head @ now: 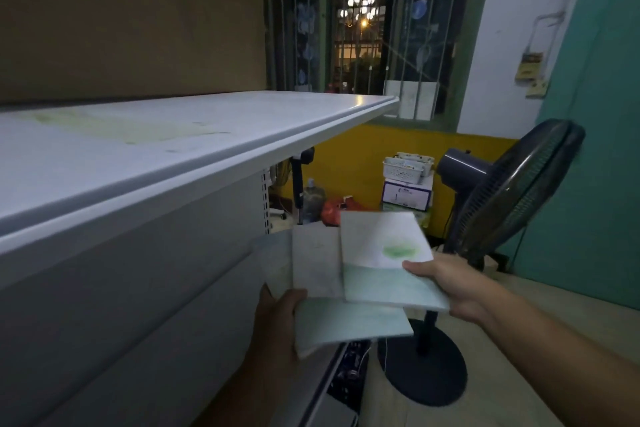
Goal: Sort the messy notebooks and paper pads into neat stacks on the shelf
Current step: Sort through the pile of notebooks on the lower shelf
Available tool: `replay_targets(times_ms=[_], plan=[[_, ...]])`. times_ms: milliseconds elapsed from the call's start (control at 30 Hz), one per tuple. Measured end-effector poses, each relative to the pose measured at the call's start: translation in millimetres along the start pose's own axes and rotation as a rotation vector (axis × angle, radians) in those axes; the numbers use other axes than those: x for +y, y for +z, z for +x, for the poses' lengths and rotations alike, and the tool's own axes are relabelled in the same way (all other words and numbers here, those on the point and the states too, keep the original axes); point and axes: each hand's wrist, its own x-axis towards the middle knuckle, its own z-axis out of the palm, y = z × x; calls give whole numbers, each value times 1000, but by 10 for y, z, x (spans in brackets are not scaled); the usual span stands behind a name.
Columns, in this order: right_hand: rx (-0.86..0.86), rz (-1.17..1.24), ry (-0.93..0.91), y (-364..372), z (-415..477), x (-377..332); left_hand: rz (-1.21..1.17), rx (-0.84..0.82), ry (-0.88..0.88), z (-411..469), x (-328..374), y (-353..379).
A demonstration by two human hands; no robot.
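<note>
My left grip [277, 319] and right grip [450, 288] each pinch notebooks [381, 246] below the shelf's [207, 163] front edge, near its right corner.

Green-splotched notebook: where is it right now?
Head view, lower centre-right: the green-splotched notebook lies atop a pale green pad, both gripped by the right hand, beside the pads in the left hand, below the white shelf.

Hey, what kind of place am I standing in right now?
Likely a small shop or stockroom: white display shelf, cartons and baskets stacked by the wall, a pedestal fan and a barred window.
</note>
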Motion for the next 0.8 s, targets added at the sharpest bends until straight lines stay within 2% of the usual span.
replay_targets(times_ms=[100, 200, 300, 367, 467, 633, 800], plan=[[-119, 45, 58, 249, 191, 223, -70, 52, -20, 66, -80, 168], [-227, 32, 12, 365, 411, 288, -167, 71, -102, 156, -165, 210], [-342, -99, -45, 391, 663, 268, -309, -76, -305, 203, -104, 217], [-377, -197, -57, 424, 840, 253, -285, -67, -309, 301, -122, 263], [-447, -287, -44, 470, 1122, 206, -94, 148, -209, 546, -212, 291], [-534, -449, -62, 581, 1745, 66, 86, 313, -112, 884, -219, 379], [-615, -508, -215, 775, 2120, 63, 549, 439, -1, 988, -322, 383]])
